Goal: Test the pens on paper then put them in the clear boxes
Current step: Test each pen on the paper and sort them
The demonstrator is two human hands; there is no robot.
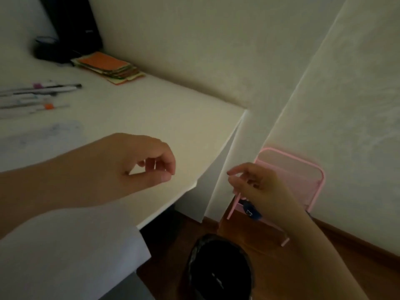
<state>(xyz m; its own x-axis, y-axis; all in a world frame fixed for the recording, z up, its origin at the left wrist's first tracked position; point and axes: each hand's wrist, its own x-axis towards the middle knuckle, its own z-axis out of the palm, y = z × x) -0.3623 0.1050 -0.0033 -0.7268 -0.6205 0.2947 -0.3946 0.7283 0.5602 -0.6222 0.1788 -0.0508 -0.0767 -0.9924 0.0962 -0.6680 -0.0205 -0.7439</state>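
Head view: black bin (218,269) under right hand (259,189).

Bare desk (164,118) between pens (39,94) and colored paper stack (108,67).

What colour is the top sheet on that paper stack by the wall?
Orange, on the paper stack; the head view shows it.

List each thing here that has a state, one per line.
Left hand: over the desk, fingers loosely curled, holding nothing.
Right hand: off the desk edge above the bin, fingers curled round a pink pen.
Pens: lying loose on the desk.
Bin: open, lined black.
Paper: flat, scribbled on.
Coloured notes: stacked.
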